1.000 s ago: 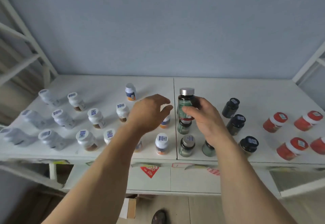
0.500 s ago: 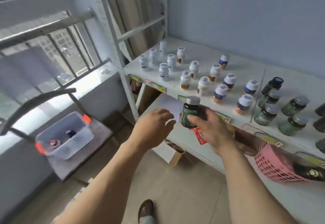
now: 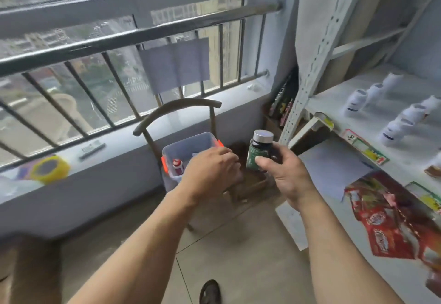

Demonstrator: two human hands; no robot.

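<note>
Currently, item one: my right hand (image 3: pixel 288 176) pinches a silver-capped dark green pill bottle (image 3: pixel 259 157), upright in the air, just right of the clear plastic bin (image 3: pixel 185 141). Item two: my left hand (image 3: pixel 212 170), fingers loosely bent, empty, over that bin on a wooden chair (image 3: pixel 176 109).

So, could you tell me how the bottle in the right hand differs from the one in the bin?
The held bottle is dark green, silver-capped; the bin's bottle is red-capped. The right hand grips the held bottle; the bin's bottle sits in the clear bin.
</note>
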